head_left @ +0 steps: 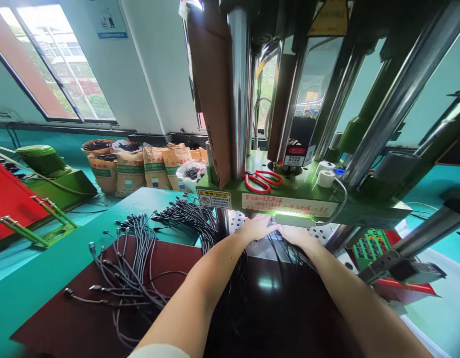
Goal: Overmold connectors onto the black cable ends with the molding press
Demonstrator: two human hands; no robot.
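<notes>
Both arms reach forward under the green plate (367, 211) of a press. My left hand (257, 227) is at the opening beneath the lit lamp, its fingers partly hidden by the plate's edge. Close beside it, nearly touching, is my right hand (294, 233), its fingertips also out of sight. Thin black cables (278, 251) hang between and below the hands over the metal work surface. What the fingers hold cannot be made out. Red-handled scissors (257, 183) lie on the plate above my left hand.
Bundles of grey cables (131, 268) lie on the dark red board (54, 318) at left, with black cables (192, 216) behind. A control panel (371, 247) stands at right. Chrome columns (239, 94) rise around the hands. Filled sacks (129, 171) line the wall.
</notes>
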